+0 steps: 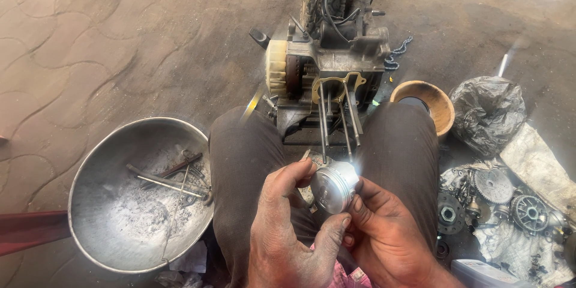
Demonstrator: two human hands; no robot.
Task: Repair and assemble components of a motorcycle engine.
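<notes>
Shiny piston point(333, 186) in both hands' grip, left hand point(288, 228), right hand point(387, 237); engine studs point(339, 123) just beyond.

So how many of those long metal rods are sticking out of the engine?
4 studs jut from the engine block toward the piston: two on the left, two on the right, between the knees. None seem hidden.

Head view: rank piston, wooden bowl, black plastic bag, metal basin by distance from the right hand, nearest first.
From the right hand:
1. Piston, held in its fingertips, shared with the left hand.
2. Wooden bowl, up and right, past the knee.
3. Black plastic bag, just beyond the bowl.
4. Metal basin, far left on the floor.
</notes>
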